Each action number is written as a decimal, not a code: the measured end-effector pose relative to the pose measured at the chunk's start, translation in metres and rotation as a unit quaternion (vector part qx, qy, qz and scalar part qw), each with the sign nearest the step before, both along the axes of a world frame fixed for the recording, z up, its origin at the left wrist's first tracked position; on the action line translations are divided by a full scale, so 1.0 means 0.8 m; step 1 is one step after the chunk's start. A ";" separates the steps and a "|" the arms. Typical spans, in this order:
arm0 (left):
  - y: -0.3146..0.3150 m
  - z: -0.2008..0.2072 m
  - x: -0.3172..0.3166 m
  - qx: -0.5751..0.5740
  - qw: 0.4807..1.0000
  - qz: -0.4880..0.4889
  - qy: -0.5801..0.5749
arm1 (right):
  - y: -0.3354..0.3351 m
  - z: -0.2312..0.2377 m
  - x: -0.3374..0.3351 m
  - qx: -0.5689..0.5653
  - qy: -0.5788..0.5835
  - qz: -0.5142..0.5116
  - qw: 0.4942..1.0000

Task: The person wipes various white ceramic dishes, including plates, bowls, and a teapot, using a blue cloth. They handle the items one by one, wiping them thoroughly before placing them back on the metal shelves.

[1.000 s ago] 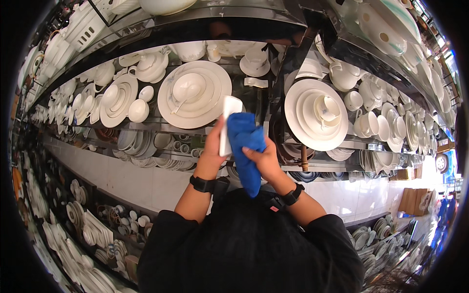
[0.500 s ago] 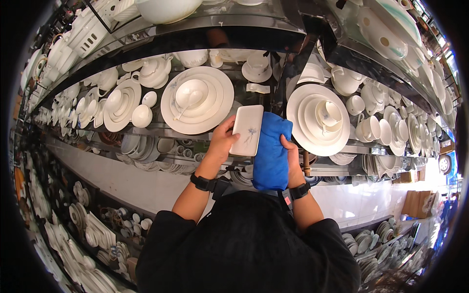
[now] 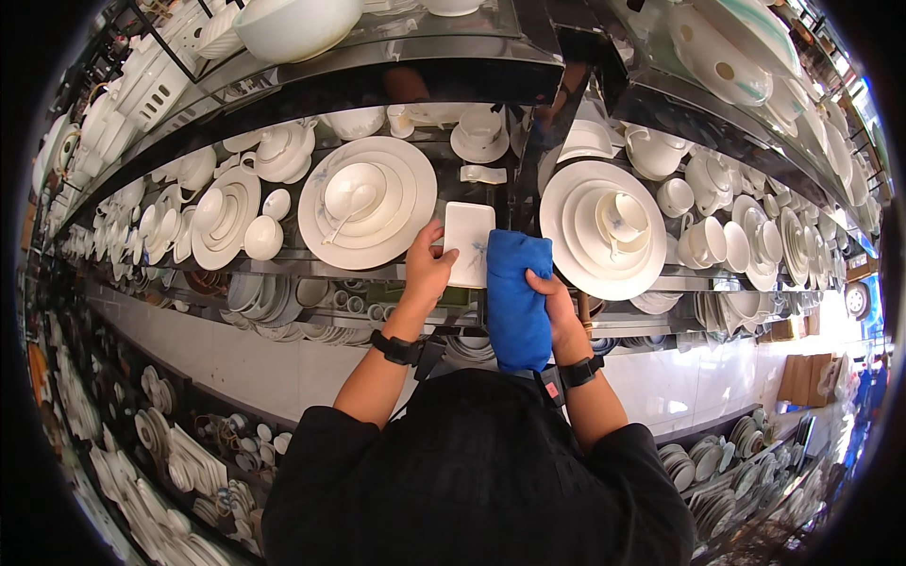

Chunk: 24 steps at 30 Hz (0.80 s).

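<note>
You face dark shelves crowded with white crockery: a large round plate set (image 3: 368, 203) to your left, another (image 3: 604, 231) right, a big bowl (image 3: 297, 24) far above.

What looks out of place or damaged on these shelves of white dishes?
Nothing stands out. The left hand holds a small white rectangular plate upright in front of the shelf, and the right hand holds a blue cloth beside it. The round plates stand in order. I see no chips, cracks or spills.
</note>
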State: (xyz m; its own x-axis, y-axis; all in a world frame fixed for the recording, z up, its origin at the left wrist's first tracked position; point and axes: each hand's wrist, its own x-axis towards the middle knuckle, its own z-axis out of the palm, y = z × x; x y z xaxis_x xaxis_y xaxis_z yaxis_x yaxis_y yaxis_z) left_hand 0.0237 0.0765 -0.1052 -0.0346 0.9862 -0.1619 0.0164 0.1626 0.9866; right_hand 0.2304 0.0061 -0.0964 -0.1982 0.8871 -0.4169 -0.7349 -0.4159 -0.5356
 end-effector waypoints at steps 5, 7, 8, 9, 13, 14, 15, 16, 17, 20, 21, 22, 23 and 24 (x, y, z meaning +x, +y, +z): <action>0.003 0.017 -0.009 -0.048 0.986 -0.124 0.097 | 0.005 0.007 -0.007 0.003 -0.022 -0.006 1.000; 0.005 0.007 -0.019 0.035 0.978 -0.170 0.118 | 0.007 0.012 -0.010 0.008 -0.048 -0.002 0.999; 0.005 0.002 -0.023 0.077 0.970 -0.192 0.128 | 0.008 0.014 -0.011 0.010 -0.062 0.000 0.998; 0.006 0.004 -0.025 0.093 0.956 -0.209 0.181 | 0.009 0.013 -0.011 0.013 -0.068 0.002 0.998; 0.004 0.017 -0.025 0.141 0.892 -0.258 0.343 | 0.012 0.019 -0.012 0.015 -0.083 0.008 0.996; 0.003 0.019 -0.024 0.149 0.877 -0.265 0.372 | 0.013 0.023 -0.014 0.013 -0.084 0.008 0.996; 0.002 0.020 -0.023 0.159 0.870 -0.262 0.387 | 0.014 0.025 -0.016 0.016 -0.089 0.010 0.996; 0.002 0.020 -0.022 0.169 0.862 -0.258 0.402 | 0.015 0.027 -0.018 0.018 -0.093 0.012 0.995; 0.001 0.021 -0.021 0.179 0.854 -0.254 0.417 | 0.016 0.029 -0.019 0.021 -0.098 0.013 0.995; 0.003 0.031 -0.017 0.154 0.833 -0.271 0.457 | 0.018 0.039 -0.020 0.016 -0.108 0.024 0.994; 0.004 0.030 -0.017 0.158 0.827 -0.273 0.466 | 0.020 0.039 -0.021 0.016 -0.114 0.030 0.993; 0.006 0.028 -0.017 0.162 0.820 -0.274 0.476 | 0.022 0.039 -0.022 0.017 -0.120 0.036 0.992; 0.007 0.027 -0.017 0.165 0.813 -0.275 0.486 | 0.024 0.039 -0.022 0.017 -0.125 0.042 0.991; 0.007 0.028 -0.017 0.167 0.809 -0.275 0.492 | 0.027 0.038 -0.023 0.017 -0.133 0.044 0.990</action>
